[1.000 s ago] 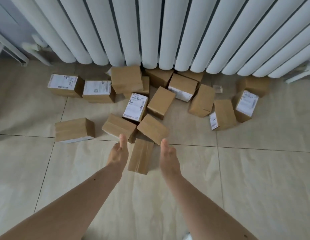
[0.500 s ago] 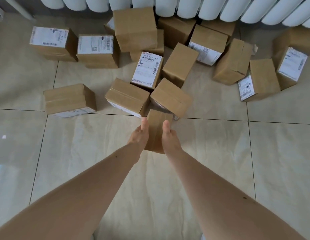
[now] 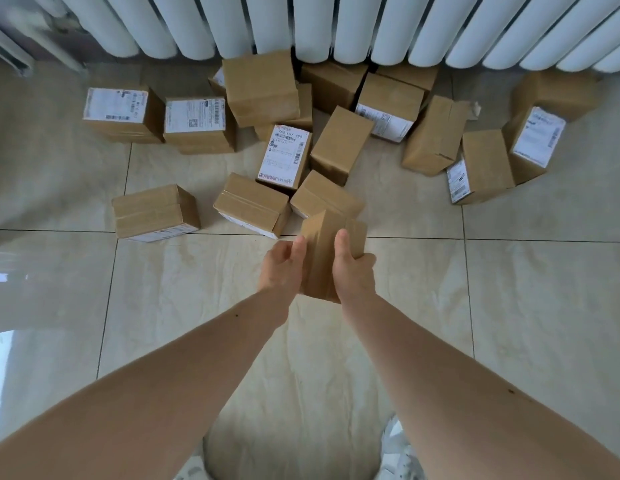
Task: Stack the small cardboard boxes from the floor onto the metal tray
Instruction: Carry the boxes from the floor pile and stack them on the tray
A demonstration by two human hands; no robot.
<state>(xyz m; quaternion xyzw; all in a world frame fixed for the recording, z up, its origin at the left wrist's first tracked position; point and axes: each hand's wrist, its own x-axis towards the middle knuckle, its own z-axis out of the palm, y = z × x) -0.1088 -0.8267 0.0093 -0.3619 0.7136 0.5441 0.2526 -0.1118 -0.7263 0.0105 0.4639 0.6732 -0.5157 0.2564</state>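
- Held between both hands: small cardboard box, tilted, above the tiled floor.
- Left hand pressed against its left side, fingers curled.
- Right hand wrapped round its right side.
- Just beyond: other boxes scattered below the radiator.

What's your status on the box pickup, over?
Left hand and right hand clamp one plain cardboard box, tilted. Metal tray not in view. Other boxes crowd the floor just beyond it.

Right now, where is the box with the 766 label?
In the head view, the box with the 766 label lies on the floor left of centre, beyond both hands, between two plain boxes, below the radiator.
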